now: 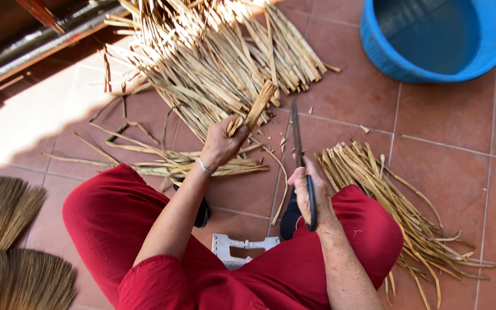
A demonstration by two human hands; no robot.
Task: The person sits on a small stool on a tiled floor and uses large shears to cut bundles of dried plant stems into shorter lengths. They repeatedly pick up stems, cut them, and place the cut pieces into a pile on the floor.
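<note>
Seen from above, a person in red clothes sits on a small white stool (237,248) over a terracotta tile floor (449,172). Left hand (220,142) is closed around one flat dried stalk (258,107), gripping its lower end, stalk angled up and to the right over the big pile of stalks (219,57) at top centre. Right hand (308,192) is closed on the black handles of long scissors (297,138); blades point away from the body and look shut, though the view is too narrow to be sure. Scissors sit just right of the held stalk, not touching it. A second, thinner bundle of strips (397,201) lies by the right knee. Loose scraps (162,163) lie in front of the left knee. Blue tub (437,40) at top right, well apart. Two straw brooms (7,241) at lower left
</note>
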